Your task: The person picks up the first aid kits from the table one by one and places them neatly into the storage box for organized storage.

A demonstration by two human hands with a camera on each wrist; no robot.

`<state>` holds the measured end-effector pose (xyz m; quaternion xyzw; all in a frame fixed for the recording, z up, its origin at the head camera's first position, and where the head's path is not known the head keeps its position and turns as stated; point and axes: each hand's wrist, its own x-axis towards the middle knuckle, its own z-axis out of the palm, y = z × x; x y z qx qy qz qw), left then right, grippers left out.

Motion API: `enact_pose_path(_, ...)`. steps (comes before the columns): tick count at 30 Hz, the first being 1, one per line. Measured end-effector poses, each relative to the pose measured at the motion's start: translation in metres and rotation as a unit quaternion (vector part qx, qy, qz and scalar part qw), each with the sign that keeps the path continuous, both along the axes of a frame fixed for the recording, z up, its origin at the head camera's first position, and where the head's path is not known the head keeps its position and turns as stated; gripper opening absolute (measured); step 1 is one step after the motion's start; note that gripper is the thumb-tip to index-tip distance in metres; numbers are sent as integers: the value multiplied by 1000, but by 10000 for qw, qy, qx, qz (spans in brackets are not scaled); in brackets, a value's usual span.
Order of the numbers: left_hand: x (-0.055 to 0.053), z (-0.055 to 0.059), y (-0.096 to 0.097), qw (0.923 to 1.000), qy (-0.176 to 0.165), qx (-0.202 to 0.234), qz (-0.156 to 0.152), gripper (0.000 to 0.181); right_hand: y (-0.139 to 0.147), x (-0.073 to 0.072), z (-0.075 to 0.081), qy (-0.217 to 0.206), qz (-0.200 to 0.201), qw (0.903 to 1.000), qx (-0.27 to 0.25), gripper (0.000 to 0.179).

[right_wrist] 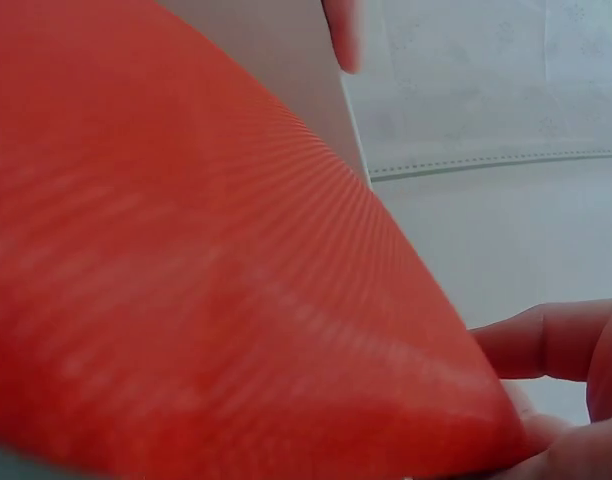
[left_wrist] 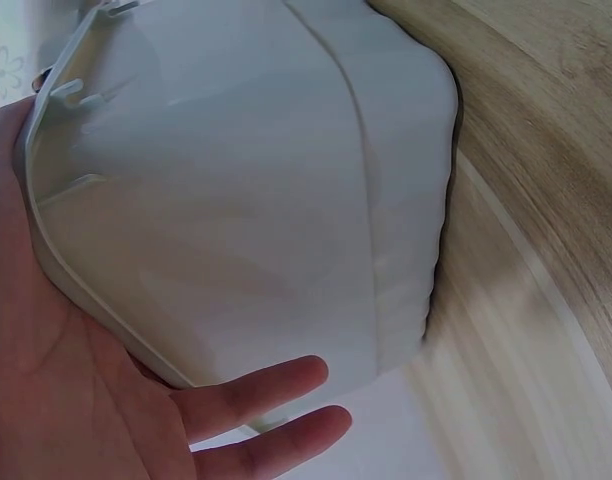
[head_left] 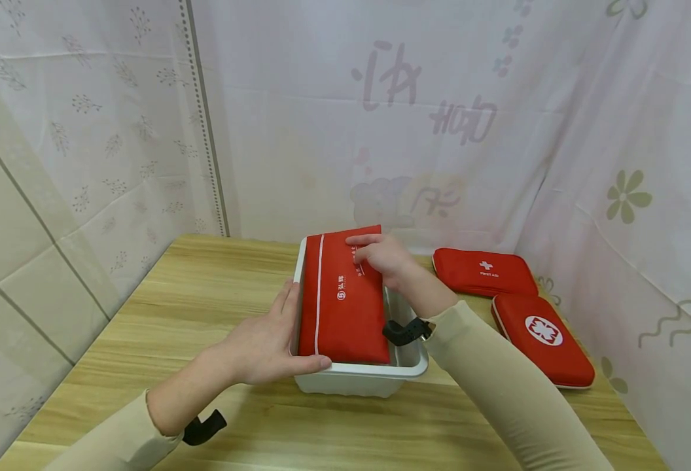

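A red fabric pouch with a white stripe and white print lies slantwise in a white plastic bin, its far end higher than the near end. My right hand grips the pouch at its far right corner, two fingers on the top face. In the right wrist view the red fabric fills most of the picture, with the fingers at its corner. My left hand rests on the bin's near left corner, thumb along the front rim. Its straight fingers reach down beside the outer wall in the left wrist view.
To the right lie a red first aid case with a white cross and, nearer, a red case with a round white emblem. The wooden table meets printed curtains at the back and sides.
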<state>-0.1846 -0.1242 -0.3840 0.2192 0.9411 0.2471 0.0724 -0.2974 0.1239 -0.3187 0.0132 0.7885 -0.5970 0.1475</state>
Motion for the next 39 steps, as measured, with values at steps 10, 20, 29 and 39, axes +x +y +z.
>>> enact_pose_path(10,1,1,0,10000,38,-35,-18,140,-1,5,-1,-149,199,9993,289,49)
enact_pose_path(20,1,0,0,10000,-35,-5,-19,139,-11,0,-15,-264,319,9982,427,54)
enact_pose_path(29,3,0,2,10000,32,-44,-3,137,-9,0,-27,-524,450,9971,309,53)
enact_pose_path(39,4,1,3,10000,42,14,23,137,-6,1,-26,-451,672,9924,925,56)
